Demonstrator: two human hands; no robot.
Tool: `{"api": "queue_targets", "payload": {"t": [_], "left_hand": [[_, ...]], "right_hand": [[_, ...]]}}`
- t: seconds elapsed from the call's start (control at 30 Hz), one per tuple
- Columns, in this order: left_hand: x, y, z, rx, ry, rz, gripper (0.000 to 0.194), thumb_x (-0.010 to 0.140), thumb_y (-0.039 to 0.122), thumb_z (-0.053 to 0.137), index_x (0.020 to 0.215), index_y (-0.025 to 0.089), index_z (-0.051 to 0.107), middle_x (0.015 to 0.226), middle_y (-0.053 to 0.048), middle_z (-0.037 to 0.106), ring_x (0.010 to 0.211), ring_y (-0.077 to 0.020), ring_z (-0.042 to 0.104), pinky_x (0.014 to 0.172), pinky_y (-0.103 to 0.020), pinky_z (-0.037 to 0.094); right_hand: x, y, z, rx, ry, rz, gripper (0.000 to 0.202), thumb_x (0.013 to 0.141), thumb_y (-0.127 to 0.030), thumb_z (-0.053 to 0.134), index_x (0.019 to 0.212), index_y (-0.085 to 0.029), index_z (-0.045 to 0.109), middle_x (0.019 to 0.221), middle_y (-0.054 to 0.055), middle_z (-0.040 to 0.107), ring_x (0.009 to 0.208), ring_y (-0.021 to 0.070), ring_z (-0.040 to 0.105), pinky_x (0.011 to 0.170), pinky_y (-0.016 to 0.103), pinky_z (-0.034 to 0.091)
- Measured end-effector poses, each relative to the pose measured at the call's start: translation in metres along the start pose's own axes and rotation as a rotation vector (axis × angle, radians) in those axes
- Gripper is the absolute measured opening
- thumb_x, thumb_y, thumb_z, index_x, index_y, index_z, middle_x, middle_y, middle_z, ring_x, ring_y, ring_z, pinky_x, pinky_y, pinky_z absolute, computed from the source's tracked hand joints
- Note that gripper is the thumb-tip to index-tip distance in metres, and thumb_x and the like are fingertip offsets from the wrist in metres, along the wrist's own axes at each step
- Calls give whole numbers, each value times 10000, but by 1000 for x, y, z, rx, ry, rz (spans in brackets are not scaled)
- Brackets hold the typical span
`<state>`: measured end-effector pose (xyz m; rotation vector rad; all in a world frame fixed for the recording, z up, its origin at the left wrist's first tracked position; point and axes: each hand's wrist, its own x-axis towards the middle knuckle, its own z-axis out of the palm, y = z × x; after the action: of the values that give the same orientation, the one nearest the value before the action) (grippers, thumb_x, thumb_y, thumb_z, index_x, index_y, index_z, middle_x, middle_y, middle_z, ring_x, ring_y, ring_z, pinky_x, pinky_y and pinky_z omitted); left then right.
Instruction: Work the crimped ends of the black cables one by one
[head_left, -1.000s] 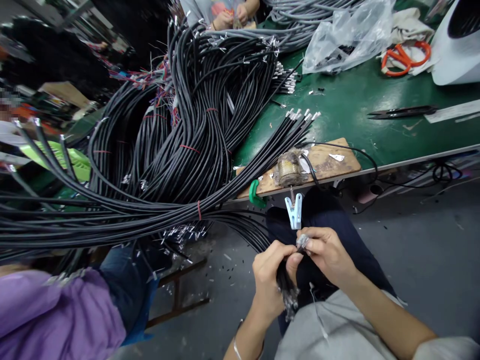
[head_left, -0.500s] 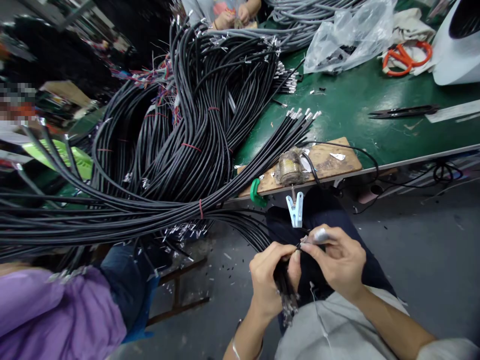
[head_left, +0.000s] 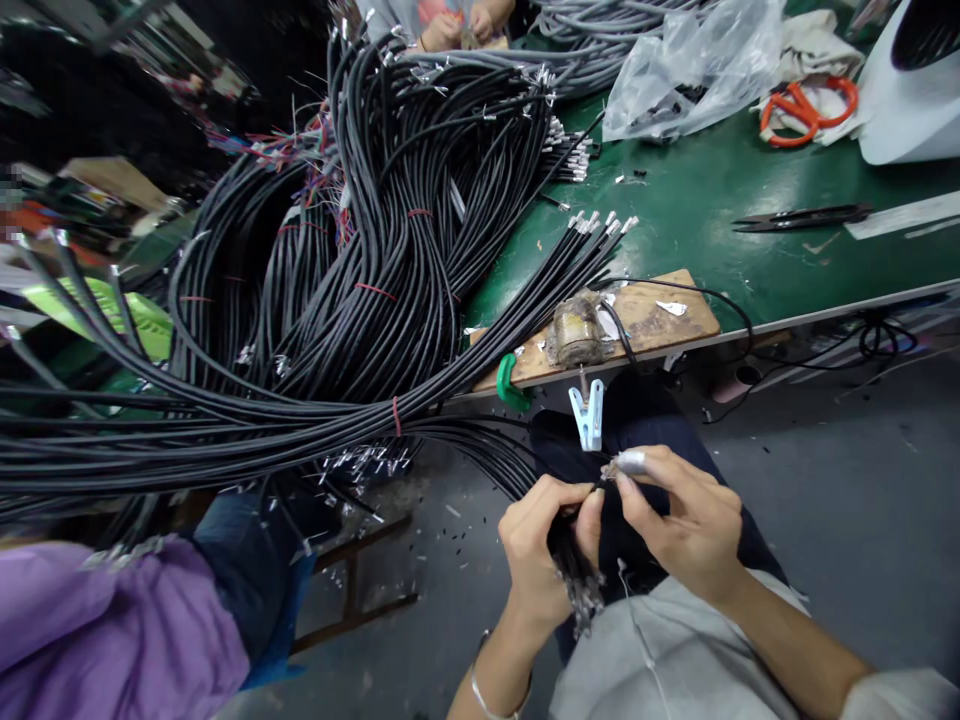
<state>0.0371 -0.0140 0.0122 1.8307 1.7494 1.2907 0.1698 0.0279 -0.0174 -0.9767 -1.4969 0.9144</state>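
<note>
My left hand (head_left: 541, 540) is closed around a bunch of thin black cables (head_left: 577, 572), whose stripped ends hang below the palm. Between its thumb and index finger one black cable is pinched, its end pointing right. My right hand (head_left: 686, 520) has thumb and index finger at that cable's frayed, silvery end (head_left: 609, 470); silver tape wraps the index fingertip. Just above both hands, a light blue clothespin (head_left: 588, 413) sits on the shaft of a small motor (head_left: 579, 332). The motor is fixed to a wooden board (head_left: 667, 303) at the table edge.
Bundles of black cables (head_left: 420, 240) cover the left of the green table (head_left: 697, 190). A green clamp (head_left: 511, 384) grips the board. Snips (head_left: 802, 217), orange-handled scissors (head_left: 806, 112) and a plastic bag (head_left: 690, 75) lie behind. A person in a purple top (head_left: 127, 620) sits at left; another works opposite.
My right fingers have shifted slightly at the cable end, showing more of its frayed tip, and the other fingers have spread. My left hand keeps its hold. The view has moved slightly.
</note>
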Motion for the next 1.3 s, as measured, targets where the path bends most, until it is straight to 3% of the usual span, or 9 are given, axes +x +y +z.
{"api": "queue_targets", "payload": {"t": [0.23, 0.4, 0.53, 0.6, 0.7, 0.83, 0.97, 1.1, 1.3], "left_hand": [[0, 0, -2, -13, 23, -12, 75, 795, 89, 625, 781, 156, 656, 641, -4, 626, 539, -111, 570, 530, -221, 447], [-1, -2, -2, -8, -6, -2, 81, 815, 92, 612, 813, 157, 661, 667, -11, 632, 559, -113, 576, 548, -222, 448], [3, -6, -16, -75, -173, 6, 139, 879, 147, 551, 779, 154, 648, 606, -4, 579, 503, -100, 519, 497, -220, 388], [9, -8, -23, -201, -275, 50, 175, 902, 203, 546, 777, 157, 659, 615, -18, 598, 515, -108, 534, 499, -223, 389], [18, -10, -25, -329, -314, 81, 198, 897, 282, 587, 766, 163, 675, 649, -37, 637, 563, -128, 576, 535, -232, 429], [20, -8, -13, -330, -196, 64, 201, 865, 311, 643, 730, 164, 669, 643, -28, 634, 587, -134, 584, 576, -239, 456], [15, -10, -3, -295, -115, 16, 156, 837, 266, 672, 725, 160, 649, 667, -21, 618, 617, -136, 577, 596, -241, 450], [13, -15, 0, -321, -26, 30, 96, 814, 210, 674, 744, 163, 627, 677, -9, 596, 620, -133, 566, 599, -238, 443], [13, -15, 1, -284, 129, 18, 55, 802, 151, 631, 759, 169, 602, 681, 3, 565, 609, -126, 553, 571, -222, 429]], "right_hand": [[8, 15, -7, 239, -162, 388, 100, 835, -228, 629, 906, -176, 676, 751, 40, 730, 696, 183, 715, 657, 267, 590], [20, 3, -7, 168, -287, 146, 117, 866, -259, 609, 881, -185, 699, 807, 65, 682, 758, 188, 629, 703, 316, 528], [20, 0, 0, 273, -354, 31, 239, 880, -264, 582, 669, -183, 659, 632, 36, 581, 646, 166, 509, 643, 321, 450], [17, 3, 3, 574, -446, 178, 296, 857, -373, 611, 636, -180, 646, 596, 21, 552, 591, 145, 494, 560, 285, 417], [14, 7, 7, 970, -572, 563, 355, 734, -487, 693, 588, -169, 630, 515, -9, 530, 451, 100, 445, 419, 225, 350], [25, 10, 2, 933, -690, 895, 266, 638, -345, 702, 484, -146, 615, 405, -24, 531, 301, 54, 352, 308, 188, 256], [52, 15, -5, 702, -573, 808, 256, 616, -323, 723, 472, -135, 627, 387, -13, 557, 317, 51, 398, 340, 176, 265], [77, 14, 4, 582, -425, 635, 410, 706, -510, 716, 594, -117, 675, 541, 30, 644, 465, 73, 496, 455, 191, 347], [80, 17, 20, 666, -514, 512, 601, 789, -685, 551, 806, -107, 713, 676, 62, 663, 619, 137, 565, 611, 264, 431]]}}
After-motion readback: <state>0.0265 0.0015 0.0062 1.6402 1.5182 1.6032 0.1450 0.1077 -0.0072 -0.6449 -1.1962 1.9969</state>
